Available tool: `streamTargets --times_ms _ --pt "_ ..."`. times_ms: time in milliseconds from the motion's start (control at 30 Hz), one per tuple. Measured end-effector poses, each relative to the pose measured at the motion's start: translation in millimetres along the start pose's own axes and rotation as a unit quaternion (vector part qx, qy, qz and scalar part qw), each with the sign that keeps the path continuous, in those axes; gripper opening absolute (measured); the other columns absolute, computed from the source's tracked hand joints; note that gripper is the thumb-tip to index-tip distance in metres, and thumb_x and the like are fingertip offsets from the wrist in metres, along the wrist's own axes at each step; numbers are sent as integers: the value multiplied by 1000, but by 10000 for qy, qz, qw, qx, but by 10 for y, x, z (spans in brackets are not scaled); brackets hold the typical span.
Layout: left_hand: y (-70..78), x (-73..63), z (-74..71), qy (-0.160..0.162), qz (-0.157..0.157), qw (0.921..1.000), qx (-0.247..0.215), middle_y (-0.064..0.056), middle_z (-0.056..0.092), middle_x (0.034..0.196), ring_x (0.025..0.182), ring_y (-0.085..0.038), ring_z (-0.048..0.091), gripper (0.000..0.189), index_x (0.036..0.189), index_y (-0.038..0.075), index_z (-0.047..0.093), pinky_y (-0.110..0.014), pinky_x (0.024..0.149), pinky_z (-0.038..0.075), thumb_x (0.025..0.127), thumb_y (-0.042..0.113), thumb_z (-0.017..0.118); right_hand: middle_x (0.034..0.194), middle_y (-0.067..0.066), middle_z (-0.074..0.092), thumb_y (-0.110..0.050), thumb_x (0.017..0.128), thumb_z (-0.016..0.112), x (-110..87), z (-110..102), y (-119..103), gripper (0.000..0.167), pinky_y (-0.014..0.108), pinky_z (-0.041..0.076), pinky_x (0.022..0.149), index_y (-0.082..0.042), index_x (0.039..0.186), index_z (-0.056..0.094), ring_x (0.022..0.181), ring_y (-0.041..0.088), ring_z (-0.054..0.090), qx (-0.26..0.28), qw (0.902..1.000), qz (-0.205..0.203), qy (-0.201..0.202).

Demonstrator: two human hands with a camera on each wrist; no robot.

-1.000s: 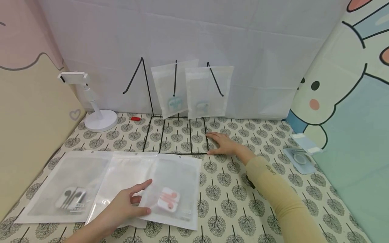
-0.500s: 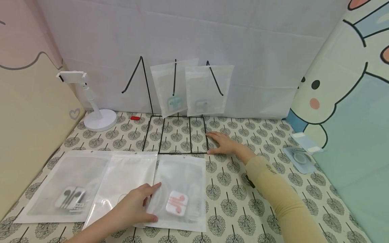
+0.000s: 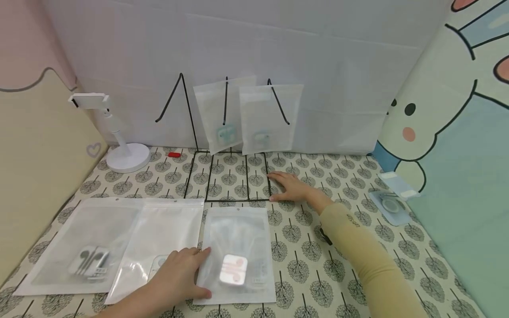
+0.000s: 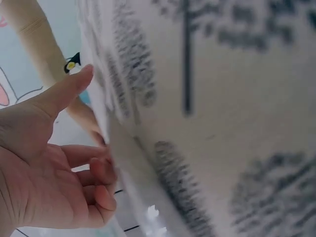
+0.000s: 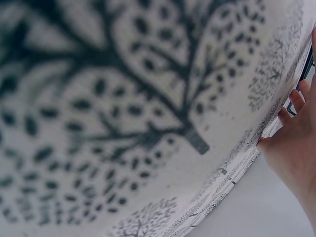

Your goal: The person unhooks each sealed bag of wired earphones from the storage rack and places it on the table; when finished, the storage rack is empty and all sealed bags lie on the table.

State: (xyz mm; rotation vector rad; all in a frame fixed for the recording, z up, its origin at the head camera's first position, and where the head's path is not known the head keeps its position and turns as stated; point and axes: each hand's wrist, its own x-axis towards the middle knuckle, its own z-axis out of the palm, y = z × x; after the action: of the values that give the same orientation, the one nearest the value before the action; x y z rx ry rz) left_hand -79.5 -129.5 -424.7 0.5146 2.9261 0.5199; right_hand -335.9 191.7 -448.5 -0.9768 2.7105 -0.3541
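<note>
My left hand point(image 3: 180, 274) rests at the left edge of a frosted zip pouch point(image 3: 238, 229) that lies flat, with a white earphone case point(image 3: 233, 269) marked in pink inside. In the left wrist view the thumb of this hand point(image 4: 54, 182) is stretched out and its other fingers bend loosely around nothing. Partly under that wrist lies a shinier pouch point(image 3: 171, 221), overlapping a third pouch point(image 3: 107, 225) with dark-and-white earphones point(image 3: 90, 261). My right hand point(image 3: 290, 187) lies with fingers spread at the right side of a black wire rack point(image 3: 237, 200).
Two frosted pouches point(image 3: 271, 108) hang from the rack's hooks; its left hook is bare. A white phone stand point(image 3: 128, 158) and a small red object point(image 3: 174, 154) sit at the back left. At the right stands a pale blue holder point(image 3: 391, 207).
The pouch with the pink-marked case has moved right, away from the shiny pouch, and lies flat. My left hand has followed it right and loosened. The right hand stays at the rack.
</note>
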Motion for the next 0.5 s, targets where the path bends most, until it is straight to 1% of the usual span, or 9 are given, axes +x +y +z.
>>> streamTargets --times_ms 67,133,167,233,333,367,433,500 --pt "7 6 -70 22 100 9997 208 -9 63 96 87 -25 57 92 122 1 61 -44 75 46 50 51 86 157 9 19 -59 82 62 3 -4 -5 90 58 7 115 -16 151 23 143 32 17 -18 10000 -6 6" --pt "20 29 -183 72 134 9991 385 -7 62 92 81 -21 54 91 122 2 61 -40 71 45 50 53 85 157 9 19 -59 82 62 0 -7 -9 90 58 8 115 -17 151 23 143 32 17 -28 10000 12 5" --pt "22 49 -254 117 122 9990 412 -6 62 90 80 -20 53 91 123 2 61 -38 70 45 51 53 85 157 9 19 -59 82 62 -2 -9 -11 90 58 8 115 -17 151 23 143 32 17 -17 10000 24 7" --pt "10 108 -411 255 85 9986 454 -5 63 93 82 -19 53 90 125 4 60 -38 72 45 53 51 84 157 9 19 -58 82 62 -7 -12 -15 89 58 8 115 -17 151 23 143 31 17 11 10000 43 10" --pt "-71 233 -643 520 58 9977 437 -10 64 103 93 -26 56 88 128 5 58 -45 82 47 57 49 84 157 9 19 -57 82 62 -13 -12 -17 89 58 8 115 -16 151 23 143 32 17 34 10000 24 15" --pt "-115 287 -721 587 76 9973 439 -14 63 108 98 -32 56 86 128 5 57 -51 86 46 58 48 83 157 10 19 -57 82 62 -14 -11 -17 89 58 8 115 -16 151 23 143 32 17 31 10000 16 15" --pt "-225 404 -862 688 117 9966 430 -21 59 119 109 -41 52 85 130 6 56 -62 92 41 61 48 83 157 10 19 -57 83 62 -16 -7 -13 89 58 8 115 -16 151 23 143 32 17 34 10000 10 5" --pt "-361 542 -994 731 108 9965 398 -25 53 128 118 -47 46 84 132 7 54 -69 97 32 64 47 82 157 10 19 -57 83 62 -16 -4 -7 89 57 8 115 -16 151 23 143 32 17 33 10000 11 7"
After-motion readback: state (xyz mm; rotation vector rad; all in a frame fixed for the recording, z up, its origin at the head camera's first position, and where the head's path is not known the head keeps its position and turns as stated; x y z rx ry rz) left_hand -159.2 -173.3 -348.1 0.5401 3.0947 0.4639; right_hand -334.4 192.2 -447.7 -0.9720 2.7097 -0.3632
